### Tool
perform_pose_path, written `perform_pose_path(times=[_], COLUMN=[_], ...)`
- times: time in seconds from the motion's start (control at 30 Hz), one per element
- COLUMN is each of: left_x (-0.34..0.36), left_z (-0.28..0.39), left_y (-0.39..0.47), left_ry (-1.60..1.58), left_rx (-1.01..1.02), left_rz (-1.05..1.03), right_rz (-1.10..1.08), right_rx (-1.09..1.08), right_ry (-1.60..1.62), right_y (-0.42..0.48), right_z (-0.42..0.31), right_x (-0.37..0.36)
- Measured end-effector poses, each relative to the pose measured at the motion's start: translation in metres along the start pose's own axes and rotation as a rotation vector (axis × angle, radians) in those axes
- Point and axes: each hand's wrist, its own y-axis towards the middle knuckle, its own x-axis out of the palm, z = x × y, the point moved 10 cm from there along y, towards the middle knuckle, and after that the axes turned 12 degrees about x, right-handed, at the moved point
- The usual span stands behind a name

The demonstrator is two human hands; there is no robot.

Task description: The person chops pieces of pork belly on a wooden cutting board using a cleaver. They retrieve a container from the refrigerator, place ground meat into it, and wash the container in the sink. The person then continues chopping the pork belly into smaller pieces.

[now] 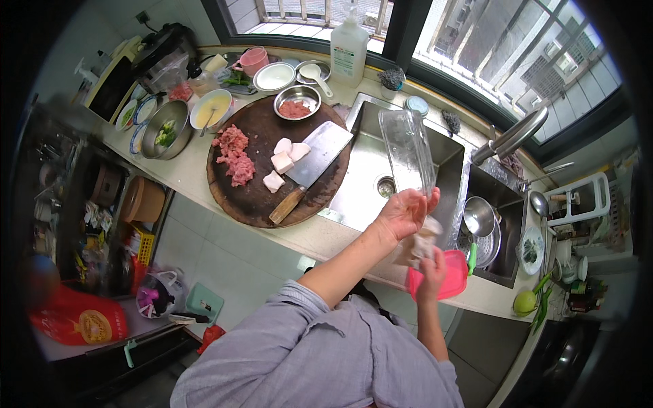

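My left hand (405,211) grips the end of a clear rectangular container (405,145), which is tilted over the stainless steel sink basin (367,204). In my right hand (432,273) is a crumpled beige cloth (422,242), blurred and just below the container. Beside and partly behind that hand, a pink plastic lid (451,278) lies at the counter's front edge. Left of the sink, a round wooden chopping board (265,204) carries a cleaver (321,153), several pale chunks of fat or meat (282,162) and a heap of minced meat (235,155).
A steel bowl of minced meat (297,104) stands on the board's far side. Behind the sink are a large pump bottle (349,48) and the faucet (510,135). The second basin (505,204) holds a metal bowl (479,217), a colander (490,250) and a green-handled tool (472,259).
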Motion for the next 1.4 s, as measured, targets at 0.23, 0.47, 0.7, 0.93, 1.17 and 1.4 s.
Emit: perform_pose_path(times=[0.23,0.47,0.7,0.93,1.17,1.4], left_x=[-0.042,-0.024,-0.036,-0.012,-0.017,-0.007], left_z=[0.004,-0.017,-0.046,-0.02,-0.015,-0.038], left_y=[0.011,-0.007,-0.027,-0.008,-0.023,-0.018], left_ry=[0.411,0.641,0.633,0.821,0.572,0.391], left_rx=[0.162,-0.044,-0.171,0.015,-0.111,-0.159], left_rz=[-0.055,-0.007,0.063,-0.195,-0.137,-0.236], right_rz=[0.095,0.271,0.153,0.077,0.095,0.127], right_rx=[-0.49,-1.068,-0.596,-0.337,-0.073,-0.042], right_ry=[-0.236,-0.676,0.007,-0.02,0.096,0.256], right_y=[-0.017,-0.036,0.04,0.057,0.041,0.019], right_z=[-0.097,-0.182,-0.249,-0.128,-0.086,-0.09], right_x=[0.024,0.074,0.043,0.018,-0.007,-0.026])
